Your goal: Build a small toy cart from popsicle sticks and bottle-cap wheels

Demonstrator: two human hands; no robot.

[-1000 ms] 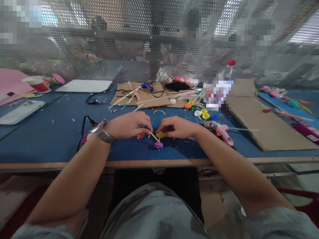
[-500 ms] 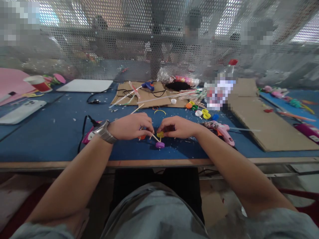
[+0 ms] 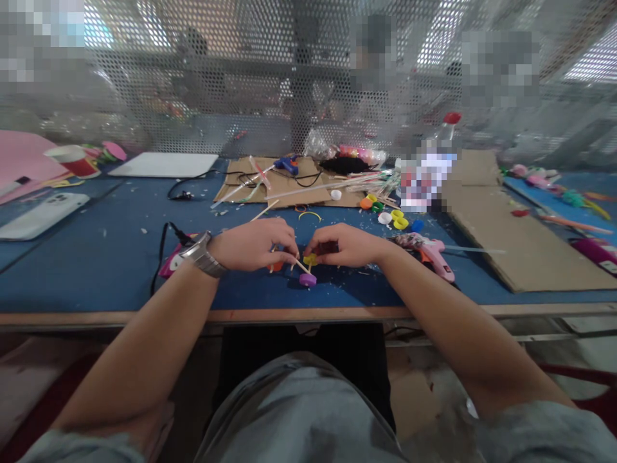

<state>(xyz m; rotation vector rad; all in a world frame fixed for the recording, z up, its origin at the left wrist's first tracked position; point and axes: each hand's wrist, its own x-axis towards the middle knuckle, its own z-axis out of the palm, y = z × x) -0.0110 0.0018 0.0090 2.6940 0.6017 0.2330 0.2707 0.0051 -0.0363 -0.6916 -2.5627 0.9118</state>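
Observation:
My left hand [image 3: 254,243], with a metal watch on the wrist, has its fingers curled and pinching a thin wooden stick [image 3: 301,265] beside an orange cap [image 3: 276,265]. My right hand [image 3: 346,245] is closed close to it, fingertips on a small yellow cap [image 3: 311,259] on the stick. A purple cap [image 3: 307,280] sits on the blue table [image 3: 96,270] just below the fingertips. Both hands rest on the table near its front edge.
A pink glue gun [image 3: 434,254] lies right of my right hand. Loose coloured caps [image 3: 398,222], straws [image 3: 337,185] and a cardboard sheet [image 3: 270,183] lie behind. A bottle [image 3: 429,167], a large cardboard piece [image 3: 511,238], a white phone [image 3: 41,215] and a black cable [image 3: 164,247] are around.
Both hands stay pinched together on the stick and caps; only tiny shifts of the fingers and the camera.

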